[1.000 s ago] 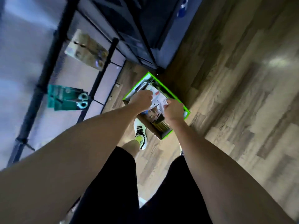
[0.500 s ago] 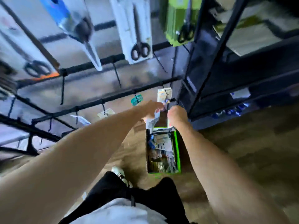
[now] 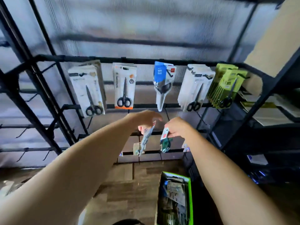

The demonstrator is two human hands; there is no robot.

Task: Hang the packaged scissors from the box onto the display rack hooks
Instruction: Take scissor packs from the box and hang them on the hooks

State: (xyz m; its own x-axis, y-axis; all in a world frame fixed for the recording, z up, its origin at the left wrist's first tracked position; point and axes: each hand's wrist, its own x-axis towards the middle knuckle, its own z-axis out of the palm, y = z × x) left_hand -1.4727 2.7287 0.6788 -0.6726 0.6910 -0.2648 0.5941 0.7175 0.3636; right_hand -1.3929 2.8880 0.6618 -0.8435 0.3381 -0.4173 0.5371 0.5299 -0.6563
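Observation:
My left hand [image 3: 146, 120] is shut on the top of a pale scissors pack [image 3: 145, 139] that hangs down from it. My right hand [image 3: 177, 127] pinches a second scissors pack with green handles [image 3: 165, 141] by its white and red card top. Both packs are held side by side in front of the black display rack [image 3: 113, 60], just below its top row of hung scissors packs [image 3: 124, 88]. The green-edged box [image 3: 189, 200] with more packs stands on the floor below my right forearm.
The rack's top rail carries several stacks of packs, from a white stack [image 3: 88, 90] at left to a lime-green stack [image 3: 226, 86] at right. Bare black hooks [image 3: 22, 154] stick out on the lower left rails. A dark shelf unit [image 3: 259, 127] stands at right.
Both hands have lifted out of the box, each carrying a scissors pack, up to the rack. My view has swung from the floor up to the top rail.

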